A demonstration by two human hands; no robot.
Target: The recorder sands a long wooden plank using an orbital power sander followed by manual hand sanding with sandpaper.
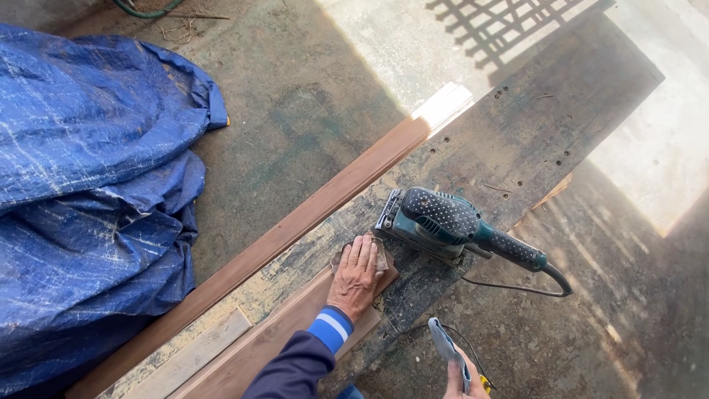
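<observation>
**Left hand flat on sandpaper at the board's end**

A worn counter [532, 133] carries a long rail [295, 222], a board [281, 336] and a sander [443, 222]. The board looks stiff and light, best held by its long edges. The left hand [356, 275], fingers spread, presses sandpaper [380, 255] on it. The right hand [461, 380] grips a grey cloth [447, 347], fingers closed

The far end of the bench [561, 96] is left bare. Passage along its middle is blocked by the sander [443, 222] and its cord [517, 288]. The left edge is lined by a long moulding [295, 229], with a blue tarpaulin [88, 192] heaped beyond it.
</observation>
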